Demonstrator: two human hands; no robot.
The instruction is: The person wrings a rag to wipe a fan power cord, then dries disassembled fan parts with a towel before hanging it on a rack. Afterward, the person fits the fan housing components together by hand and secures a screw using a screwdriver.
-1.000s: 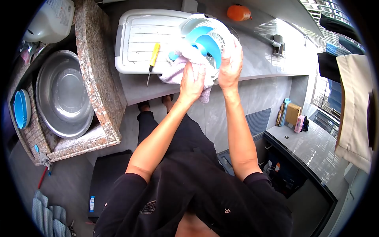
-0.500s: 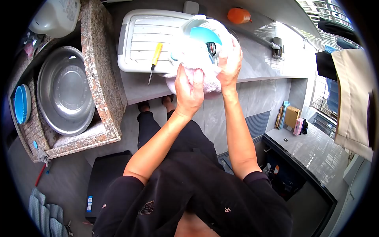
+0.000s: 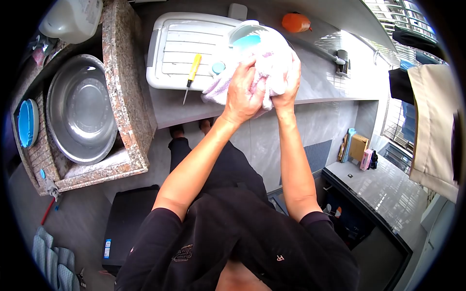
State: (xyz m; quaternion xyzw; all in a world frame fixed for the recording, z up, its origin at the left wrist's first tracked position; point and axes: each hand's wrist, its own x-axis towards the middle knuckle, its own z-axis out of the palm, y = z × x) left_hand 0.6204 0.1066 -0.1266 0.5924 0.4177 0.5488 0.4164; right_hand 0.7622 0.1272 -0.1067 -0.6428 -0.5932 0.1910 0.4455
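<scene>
metal basin (image 3: 85,109) in speckled stone sink (image 3: 127,85), orange object (image 3: 295,22), brown box (image 3: 358,146) beside pink box (image 3: 366,160), beige garment (image 3: 434,128) hanging

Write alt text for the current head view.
A person's left hand holds a bunched pink cloth against a white and blue fan, while the right hand holds the fan's side. Nearby, a yellow screwdriver lies on a ribbed white board; a metal basin sits at image left.

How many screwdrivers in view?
1: the yellow-handled screwdriver, on the white-grey ridged panel, tip past its near edge, left of the pale pink cloth. More could be hidden under the cloth.
</scene>
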